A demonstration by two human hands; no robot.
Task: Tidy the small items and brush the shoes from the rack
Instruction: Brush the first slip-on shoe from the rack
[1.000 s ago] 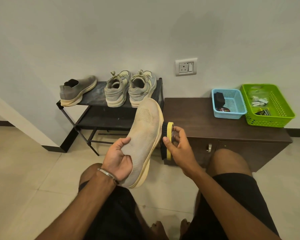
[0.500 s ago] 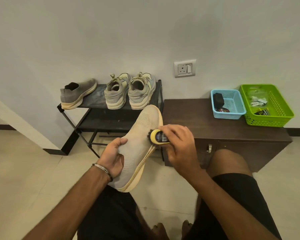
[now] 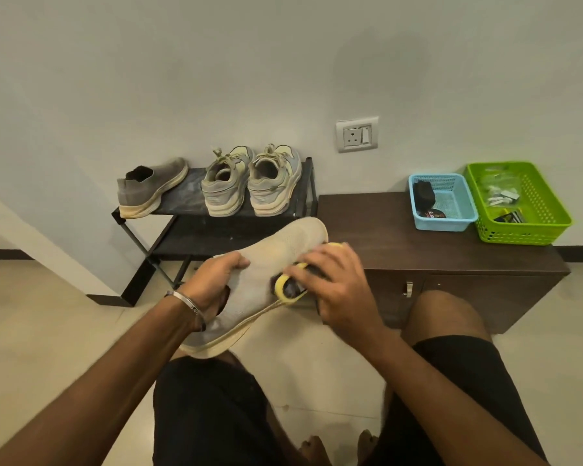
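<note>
Item in hand: one beige shoe, held off the floor above my lap, toe toward the cabinet, upper turned up so the knit faces the brush. My left hand grasps it at the collar, thumb over the top and the other fingers seemingly inside the opening, which steadies it against the strokes. My right hand is clenched round the yellow-edged brush, bristles pressed to the mid-upper; the blur there suggests a stroke under way. Compared with half a second ago the shoe lies flatter and more crosswise, and the brush sits lower along the upper, nearer the sole edge. Awaiting their turn on the rack: a grey shoe, likely the mate, at the left, and a laced pair with heels outward, easy to lift. On the cabinet, side by side near the wall: a blue basket with dark polish items and a green basket with small packets, so the tidying part looks done.
</note>
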